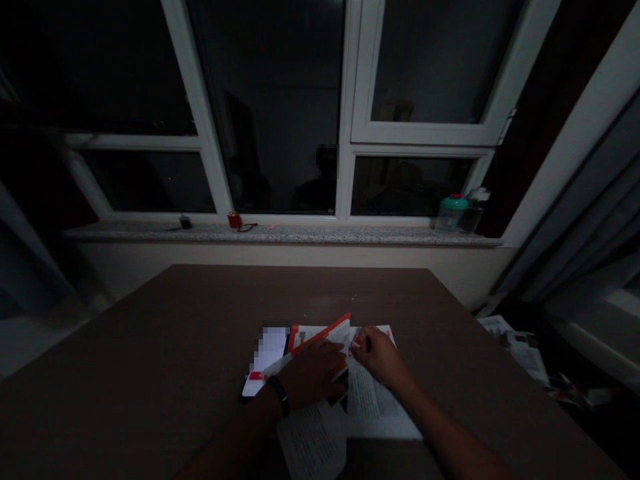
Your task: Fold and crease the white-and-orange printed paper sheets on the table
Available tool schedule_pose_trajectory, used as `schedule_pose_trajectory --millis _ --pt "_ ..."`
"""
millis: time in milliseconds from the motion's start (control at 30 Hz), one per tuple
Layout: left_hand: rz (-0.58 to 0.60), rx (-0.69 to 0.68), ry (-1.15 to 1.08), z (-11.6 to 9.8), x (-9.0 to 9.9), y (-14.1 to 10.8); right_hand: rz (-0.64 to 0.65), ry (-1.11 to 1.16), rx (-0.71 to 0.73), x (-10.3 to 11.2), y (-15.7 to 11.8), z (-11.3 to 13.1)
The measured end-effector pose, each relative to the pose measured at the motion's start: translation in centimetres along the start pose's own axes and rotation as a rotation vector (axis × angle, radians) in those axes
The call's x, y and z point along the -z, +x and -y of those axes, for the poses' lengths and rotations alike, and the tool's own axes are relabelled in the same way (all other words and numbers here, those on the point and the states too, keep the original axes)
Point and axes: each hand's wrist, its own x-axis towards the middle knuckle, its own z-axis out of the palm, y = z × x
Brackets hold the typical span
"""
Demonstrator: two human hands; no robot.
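Steady straight-edged, red-bordered white paper sheet (339, 331) beneath outstretched left hand (313, 370) | at three o'clock, work gently with pinching right hand (377, 355) | cannot tell contents

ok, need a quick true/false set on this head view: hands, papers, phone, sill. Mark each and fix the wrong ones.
1. The left hand is over the printed papers. True.
2. The dark wristband is on the right arm. False: it is on the left one.
3. The phone, screen lit, lies to the left of the right hand. True.
4. The teal-lidded bottle stands on the table. False: it is on the windowsill.
5. The right hand has its fingers bent. True; what they hold, if anything, is too small to tell.
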Motion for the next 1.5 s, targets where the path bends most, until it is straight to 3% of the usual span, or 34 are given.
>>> schedule_pose_trajectory --millis 467,1133,1500 --pt "-0.063 -0.052 -0.069 -0.3 0.4 0.1 0.117 0.074 0.084 0.0 -0.4 0.5" --pt "0.049 -0.033 -0.172 -0.4 0.8 0.4 0.309 0.138 0.230 0.3 -1.4 1.5" --pt "0.017 -0.013 -0.172 -0.1 0.4 0.3 0.249 0.140 0.182 -0.5 -1.0 0.9"
